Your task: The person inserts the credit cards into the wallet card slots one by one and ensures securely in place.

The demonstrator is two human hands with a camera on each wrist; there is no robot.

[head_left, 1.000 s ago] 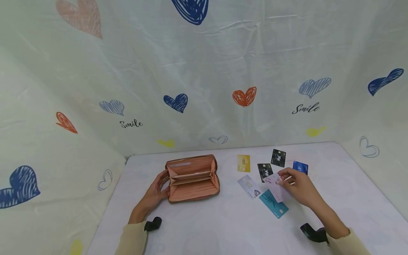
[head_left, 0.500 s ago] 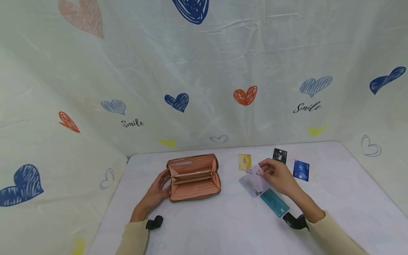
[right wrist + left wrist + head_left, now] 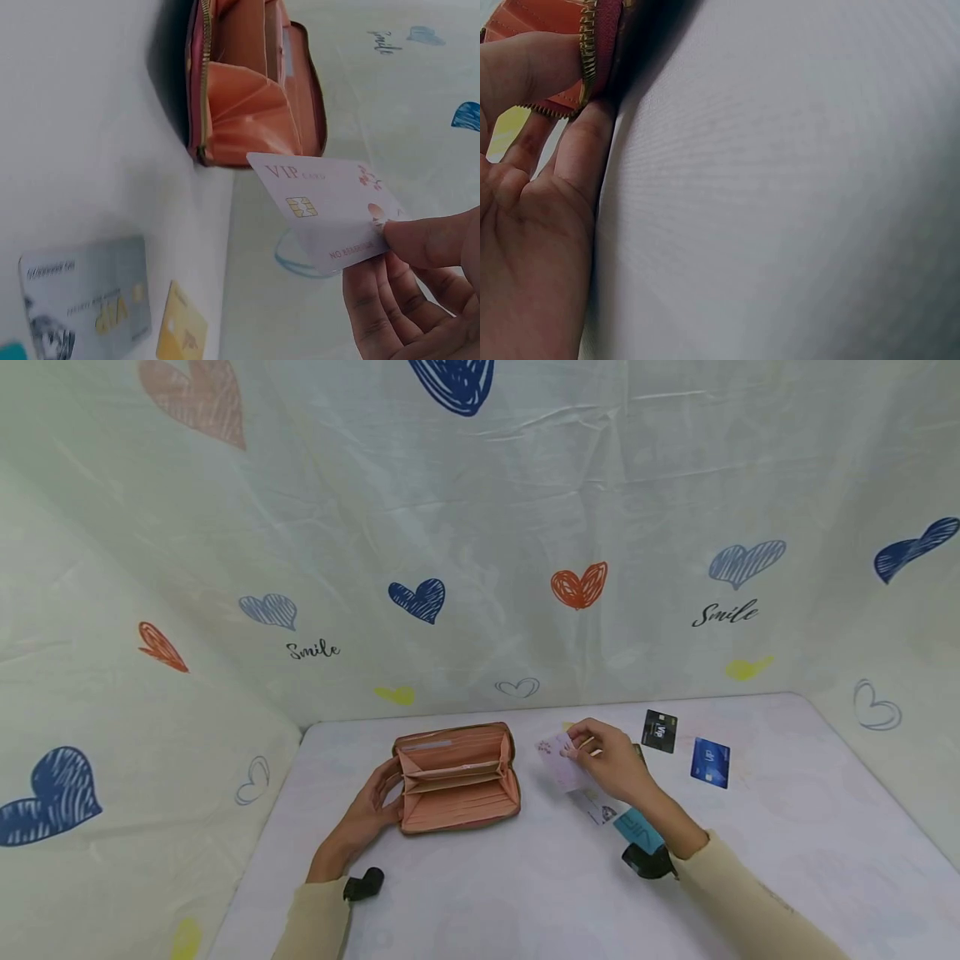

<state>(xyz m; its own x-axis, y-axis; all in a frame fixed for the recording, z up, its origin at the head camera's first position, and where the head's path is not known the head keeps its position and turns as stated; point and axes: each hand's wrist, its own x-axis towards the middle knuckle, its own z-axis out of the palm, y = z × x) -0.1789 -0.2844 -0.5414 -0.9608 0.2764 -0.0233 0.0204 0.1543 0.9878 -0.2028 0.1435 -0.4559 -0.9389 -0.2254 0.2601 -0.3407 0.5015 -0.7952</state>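
An orange-brown zip wallet (image 3: 457, 814) lies spread wide on the table, its pockets facing up. My left hand (image 3: 365, 808) grips the wallet's left end; in the left wrist view the thumb (image 3: 532, 67) crosses the brass zip edge. My right hand (image 3: 611, 767) pinches a pale pink VIP card (image 3: 319, 210) by one end, between thumb and fingers. In the head view that card is raised just right of the wallet, its free end pointing toward it. Under and beside the right hand are a silver card (image 3: 86, 300) and a yellow card (image 3: 182, 324), mostly hidden in the head view.
A black VIP card (image 3: 659, 731) and a blue card (image 3: 710, 763) lie at the right. A teal card (image 3: 639, 832) is partly covered by the right forearm. Another dark card is almost wholly hidden behind the right hand. A heart-printed curtain (image 3: 480, 527) hangs behind the table.
My right hand has carried the pink card leftward from above the teal and black cards to near the wallet. The left hand and wallet have stayed in place.
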